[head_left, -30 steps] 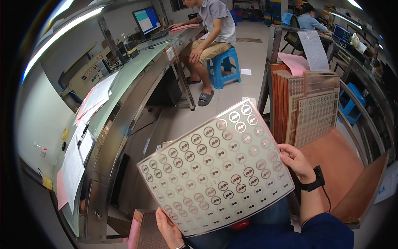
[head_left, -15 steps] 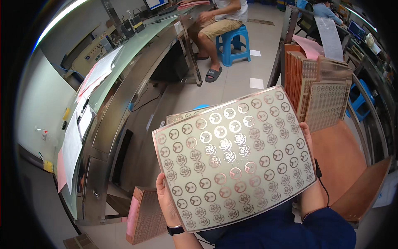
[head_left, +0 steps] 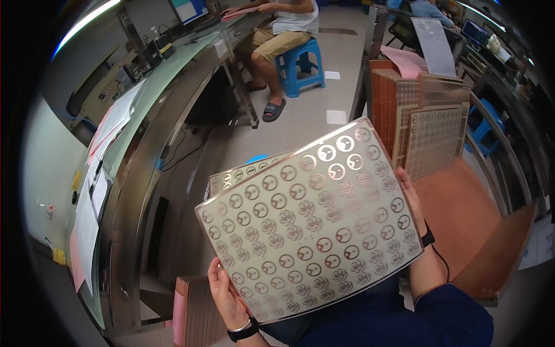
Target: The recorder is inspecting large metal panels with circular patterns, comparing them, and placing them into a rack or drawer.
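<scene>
Across the lower centre of the frame, a patterned panel (head_left: 312, 228) is held tilted, gripped near opposite side edges by the left hand (head_left: 226, 294) and right hand (head_left: 408, 188), presumably so its face stays uncovered. Another panel (head_left: 238, 172) is partly hidden behind. Room for moving is suggested by floor (head_left: 303, 113) between table (head_left: 173, 61) and upright stack (head_left: 384, 104).

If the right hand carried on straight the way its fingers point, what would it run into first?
Apart from the patterned panel it holds, the right hand would probably meet the upright stack of brown boards first, though depth is unclear from this single view.
</scene>
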The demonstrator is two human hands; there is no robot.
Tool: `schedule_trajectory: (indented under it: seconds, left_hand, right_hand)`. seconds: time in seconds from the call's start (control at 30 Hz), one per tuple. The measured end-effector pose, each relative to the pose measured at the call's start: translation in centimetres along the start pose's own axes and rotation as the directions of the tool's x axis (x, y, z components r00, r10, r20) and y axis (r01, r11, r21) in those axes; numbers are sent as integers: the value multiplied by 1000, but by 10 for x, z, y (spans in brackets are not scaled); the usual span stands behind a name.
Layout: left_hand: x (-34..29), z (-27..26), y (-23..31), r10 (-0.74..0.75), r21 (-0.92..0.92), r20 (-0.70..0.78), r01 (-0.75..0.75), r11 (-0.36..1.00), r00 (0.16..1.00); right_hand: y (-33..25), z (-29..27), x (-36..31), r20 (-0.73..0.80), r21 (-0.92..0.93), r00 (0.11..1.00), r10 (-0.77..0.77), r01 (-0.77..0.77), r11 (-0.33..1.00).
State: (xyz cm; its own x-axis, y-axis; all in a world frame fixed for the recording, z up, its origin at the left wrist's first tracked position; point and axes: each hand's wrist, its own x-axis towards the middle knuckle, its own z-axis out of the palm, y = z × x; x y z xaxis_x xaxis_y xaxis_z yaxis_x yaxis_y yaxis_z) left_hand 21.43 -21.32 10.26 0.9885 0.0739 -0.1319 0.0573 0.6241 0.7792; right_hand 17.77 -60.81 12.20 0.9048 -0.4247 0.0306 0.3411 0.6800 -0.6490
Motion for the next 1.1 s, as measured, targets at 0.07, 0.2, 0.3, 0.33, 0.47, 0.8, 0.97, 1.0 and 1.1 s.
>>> schedule_trajectory:
  seconds: [0.07,0.2,0.3,0.33,0.47,0.8,0.97,1.0,1.1]
  left_hand:
    - [1,-6,-2,33,13,-7,-33,999,999]
    - [5,5,1,57,34,5,-57,998,998]
    - [10,16,5,16,71,38,-18,997,999]
    - [15,20,8,28,149,66,-38,988,997]
    - [24,23,5,91,378,68,-110,919,994]
    - [31,-11,-10,116,523,-99,-48,851,988]
    - [34,-14,-16,103,536,-85,-42,843,991]
    - [34,-11,-17,110,534,-97,-41,845,989]
    - [25,16,-8,85,519,-100,-21,855,991]
  right_hand:
    - [-9,0,-2,26,-6,999,-20,21,1000]
    - [-28,-57,-14,147,-329,855,497,-432,840]
    - [-33,-33,-20,129,-264,856,501,-457,849]
    - [-33,-39,-21,106,-266,901,421,-382,885]
    - [-69,-75,-30,52,-357,998,-25,42,933]
    - [-107,-105,-20,-296,-401,626,-721,604,689]
    - [-57,-172,3,-637,-653,239,-733,337,678]
    - [-43,-192,9,-649,-685,182,-739,283,671]
    - [-6,-225,31,-681,-714,143,-718,87,694]
